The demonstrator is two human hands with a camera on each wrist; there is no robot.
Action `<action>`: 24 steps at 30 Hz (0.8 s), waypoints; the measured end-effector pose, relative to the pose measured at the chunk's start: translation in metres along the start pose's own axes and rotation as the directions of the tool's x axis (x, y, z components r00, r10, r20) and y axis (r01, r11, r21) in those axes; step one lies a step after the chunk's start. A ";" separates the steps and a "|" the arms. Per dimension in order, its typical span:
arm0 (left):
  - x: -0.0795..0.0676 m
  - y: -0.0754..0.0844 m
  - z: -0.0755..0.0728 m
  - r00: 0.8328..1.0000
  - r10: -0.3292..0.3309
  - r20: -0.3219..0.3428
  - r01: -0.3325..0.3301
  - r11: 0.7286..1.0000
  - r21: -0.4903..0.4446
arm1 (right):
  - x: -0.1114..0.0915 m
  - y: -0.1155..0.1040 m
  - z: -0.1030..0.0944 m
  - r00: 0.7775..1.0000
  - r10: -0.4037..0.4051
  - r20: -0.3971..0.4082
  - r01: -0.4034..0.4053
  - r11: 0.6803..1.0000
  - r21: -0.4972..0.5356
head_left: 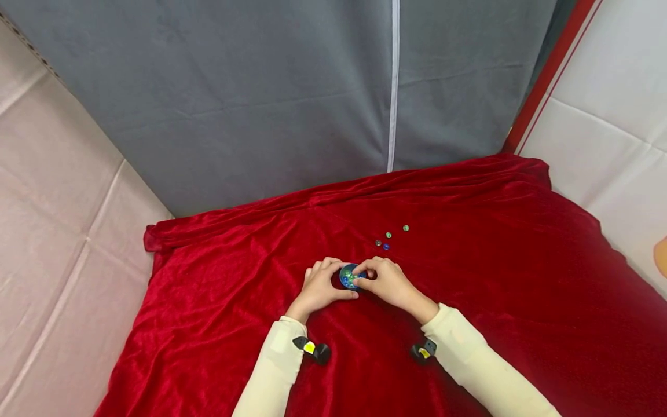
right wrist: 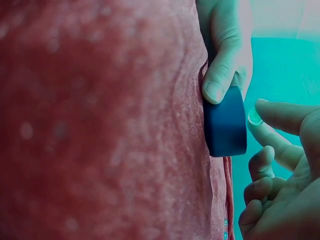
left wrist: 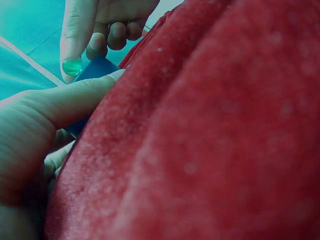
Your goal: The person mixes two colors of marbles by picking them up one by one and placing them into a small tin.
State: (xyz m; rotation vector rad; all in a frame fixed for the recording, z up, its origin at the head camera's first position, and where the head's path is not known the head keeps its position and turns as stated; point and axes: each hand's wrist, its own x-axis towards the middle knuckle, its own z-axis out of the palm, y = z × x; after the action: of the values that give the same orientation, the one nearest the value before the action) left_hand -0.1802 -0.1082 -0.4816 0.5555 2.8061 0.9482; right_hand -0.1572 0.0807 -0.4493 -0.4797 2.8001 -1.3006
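A small round blue container (right wrist: pixel 225 122) sits on the red cloth with several green and blue marbles (head_left: pixel 346 281) inside, seen from above in the head view. My left hand (head_left: pixel 319 288) grips its side, thumb on the near side and fingers round the far side. Over the container's opening, my right hand (head_left: pixel 388 282) pinches a clear green marble (right wrist: pixel 254 117) between thumb and index finger. The same green marble (left wrist: pixel 72 67) shows at the fingertips in the left wrist view. The other right fingers curl loosely.
Several loose marbles (head_left: pixel 388 235) lie on the red cloth (head_left: pixel 250 278) beyond my hands, a little to the right; one is blue. A grey curtain (head_left: pixel 260 104) hangs behind the cloth's far edge. Pale panels (head_left: pixel 62 231) flank both sides.
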 end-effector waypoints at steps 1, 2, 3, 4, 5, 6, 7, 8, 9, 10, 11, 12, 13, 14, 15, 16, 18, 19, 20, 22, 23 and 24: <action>0.000 0.000 0.000 1.000 0.002 -0.001 -0.002 1.000 -0.002 | 0.000 0.000 0.000 1.000 -0.006 0.003 0.006 1.000 -0.001; 0.000 0.000 0.000 1.000 0.002 0.000 -0.002 1.000 -0.005 | 0.000 0.000 0.000 1.000 -0.009 0.005 0.009 1.000 0.001; 0.000 0.000 -0.001 1.000 0.004 0.002 -0.004 1.000 -0.007 | 0.000 0.000 0.000 1.000 -0.008 0.007 0.008 1.000 0.004; 0.000 0.000 -0.001 1.000 0.004 0.003 -0.004 1.000 -0.013 | 0.000 -0.001 0.000 1.000 -0.009 0.008 0.009 1.000 0.007; 0.000 0.000 -0.001 1.000 0.003 0.006 -0.003 1.000 -0.021 | 0.000 0.000 0.000 1.000 -0.009 0.009 0.008 1.000 0.010; 0.000 0.000 -0.001 1.000 0.002 0.010 -0.002 1.000 -0.029 | 0.000 0.000 0.000 1.000 -0.007 0.011 0.007 1.000 0.014; 0.000 0.000 -0.001 1.000 0.001 0.012 0.000 0.999 -0.036 | 0.000 -0.001 0.000 1.000 -0.007 0.011 0.007 1.000 0.017; 0.000 -0.001 -0.001 1.000 -0.002 0.015 0.003 0.999 -0.041 | 0.001 0.000 0.000 1.000 -0.005 0.011 0.005 1.000 0.021; 0.000 -0.001 -0.001 1.000 -0.003 0.016 0.003 0.999 -0.040 | 0.001 0.000 0.000 1.000 -0.005 0.009 0.005 1.000 0.021; 0.000 -0.002 -0.001 1.000 -0.004 0.016 0.005 0.999 -0.037 | 0.001 0.000 0.000 1.000 -0.002 0.008 0.002 1.000 0.023; 0.001 -0.002 0.000 1.000 -0.006 0.018 0.007 0.999 -0.033 | 0.001 0.001 0.000 1.000 0.000 0.007 0.000 1.000 0.023; 0.001 -0.002 0.000 1.000 -0.006 0.017 0.007 1.000 -0.027 | 0.002 0.001 0.000 1.000 0.003 0.004 -0.003 1.000 0.025; 0.001 -0.002 0.000 1.000 -0.006 0.016 0.006 1.000 -0.019 | 0.002 0.001 0.000 1.000 0.006 0.002 -0.006 1.000 0.028; 0.002 -0.002 0.000 1.000 -0.007 0.015 0.007 1.000 -0.014 | 0.002 0.001 0.000 1.000 0.009 0.000 -0.009 1.000 0.030; 0.002 -0.002 0.000 1.000 -0.007 0.015 0.007 1.000 -0.009 | 0.002 0.001 0.000 1.000 0.012 -0.002 -0.012 0.999 0.032; 0.002 -0.002 0.000 1.000 -0.008 0.015 0.008 1.000 -0.009 | 0.003 0.001 0.000 1.000 0.013 -0.002 -0.013 0.999 0.035; 0.002 -0.001 0.000 1.000 -0.009 0.015 0.010 1.000 -0.011 | 0.003 0.000 -0.001 1.000 0.014 -0.004 -0.014 0.999 0.043; 0.001 -0.001 0.000 1.000 -0.009 0.015 0.009 1.000 -0.009 | 0.003 0.000 -0.001 1.000 0.015 -0.005 -0.015 0.999 0.047; 0.001 -0.001 0.000 1.000 -0.009 0.015 0.009 1.000 -0.010 | 0.003 0.000 -0.002 1.000 0.017 -0.006 -0.017 0.999 0.049; 0.000 0.000 -0.001 1.000 -0.007 0.012 0.007 1.000 -0.007 | 0.004 -0.001 -0.003 1.000 0.023 -0.001 -0.023 0.998 0.058; 0.000 0.000 -0.001 1.000 -0.005 0.010 0.006 1.000 -0.006 | 0.005 -0.001 -0.005 1.000 0.030 -0.001 -0.030 0.997 0.065; 0.000 0.000 -0.001 1.000 -0.004 0.007 0.004 1.000 -0.003 | 0.006 -0.001 -0.006 0.999 0.038 0.001 -0.038 0.997 0.073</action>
State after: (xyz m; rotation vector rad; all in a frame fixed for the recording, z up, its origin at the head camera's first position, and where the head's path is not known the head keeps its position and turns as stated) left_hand -0.1804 -0.1089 -0.4806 0.5519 2.7976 0.9479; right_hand -0.1630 0.0825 -0.4437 -0.4207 2.7367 -1.3890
